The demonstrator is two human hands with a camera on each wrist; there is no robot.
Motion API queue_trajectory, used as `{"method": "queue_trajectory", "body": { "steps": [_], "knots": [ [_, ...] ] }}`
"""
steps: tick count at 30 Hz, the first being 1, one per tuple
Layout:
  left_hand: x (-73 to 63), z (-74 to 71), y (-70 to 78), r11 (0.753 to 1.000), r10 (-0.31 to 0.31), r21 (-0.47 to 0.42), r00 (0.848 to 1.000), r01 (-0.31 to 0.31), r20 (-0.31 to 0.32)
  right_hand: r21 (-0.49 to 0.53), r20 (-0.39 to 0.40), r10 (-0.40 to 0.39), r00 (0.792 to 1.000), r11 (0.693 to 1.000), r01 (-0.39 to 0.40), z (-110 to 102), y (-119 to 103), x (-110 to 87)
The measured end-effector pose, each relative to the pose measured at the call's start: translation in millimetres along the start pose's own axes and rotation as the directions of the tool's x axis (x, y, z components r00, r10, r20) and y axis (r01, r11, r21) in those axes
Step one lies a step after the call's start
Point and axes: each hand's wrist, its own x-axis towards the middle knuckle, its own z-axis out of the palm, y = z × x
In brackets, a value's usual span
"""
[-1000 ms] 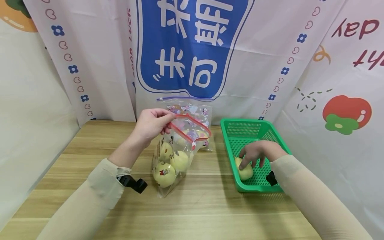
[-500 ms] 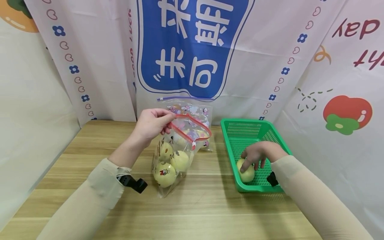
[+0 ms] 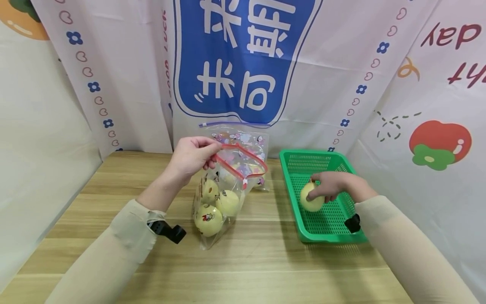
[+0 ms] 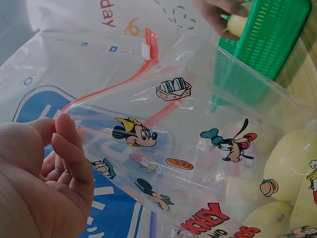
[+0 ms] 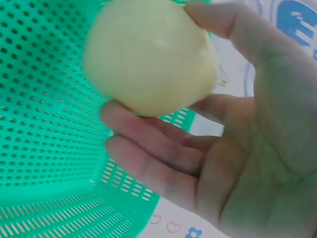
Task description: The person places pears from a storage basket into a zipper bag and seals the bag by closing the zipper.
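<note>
My left hand [image 3: 193,157] pinches the red zip edge of a clear zip bag [image 3: 229,166] between thumb and fingers. The bag stands upright with its mouth spread, and cartoon figures are printed on its film, seen close in the left wrist view. Several pale yellow pears [image 3: 208,220] rest in its lower part. My right hand [image 3: 336,185] grips another pear [image 3: 311,202] inside the green basket [image 3: 298,219], raised over its floor near the left wall. In the right wrist view the thumb and fingers curl about this pear [image 5: 148,57], with a short stem showing at its side.
Behind the first bag, a second clear bag with a purple zip [image 3: 243,124] leans by the printed curtain [image 3: 322,101]. Pale yellow shapes show through it. The wooden table [image 3: 243,274] ends at the curtain. The basket's raised rim surrounds my right hand.
My right hand has closed round the pear and lifted it from the basket's near left corner, up and slightly away from me. My left hand and the bag have stayed still.
</note>
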Motion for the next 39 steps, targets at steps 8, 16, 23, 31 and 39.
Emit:
{"method": "queue_trajectory", "body": {
  "steps": [8,16,23,31,39],
  "knots": [
    [1.3,-0.3,-1.2,1.0,0.002,-0.005,1.0,-0.002,0.006,0.038,-0.332,-0.075,0.94,0.995,0.093,-21,-6,-11.8],
    [0.7,0.0,-0.6,1.0,0.011,0.0,1.0,-0.011,0.001,0.119,-0.56,-0.075,0.825,0.978,0.169,-32,-35,-19.2],
    [0.0,-0.5,0.0,1.0,0.015,0.001,1.0,-0.015,0.001,0.158,-0.637,-0.098,0.765,0.954,0.255,-34,-77,-18.8],
    [0.4,-0.5,-1.1,1.0,0.019,-0.01,1.0,-0.019,0.0,0.14,-0.657,-0.195,0.728,0.918,0.371,-27,-120,-12.9],
    [1.1,0.2,-0.9,1.0,0.022,-0.02,1.0,-0.022,-0.002,0.12,-0.628,-0.293,0.721,0.879,0.462,-16,-151,-6.0]
  ]
}}
